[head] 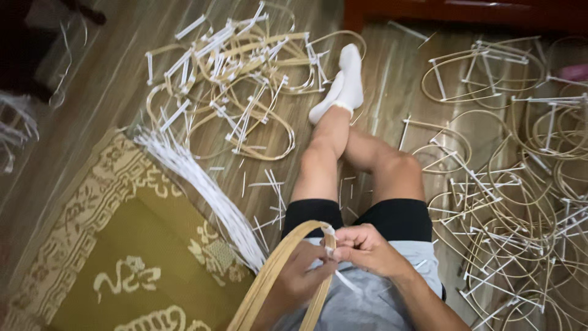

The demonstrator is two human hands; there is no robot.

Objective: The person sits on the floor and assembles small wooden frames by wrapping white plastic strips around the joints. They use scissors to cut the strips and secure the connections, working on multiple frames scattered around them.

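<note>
Wood floor strewn with bent hoops. Left hand [300, 276] clenched on cane hoop [275, 276], long axis running toward body; right hand [367, 248] pinching white strip [331, 232] at hoop's top.

Wood floor [104, 92] w/ hoops [245, 79], rug [122, 245]

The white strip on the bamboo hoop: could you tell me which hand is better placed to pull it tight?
Probably the right hand: its fingers pinch the white strip at the top of the hoop, while the left hand grips the hoop from beneath, steadying it.
</note>
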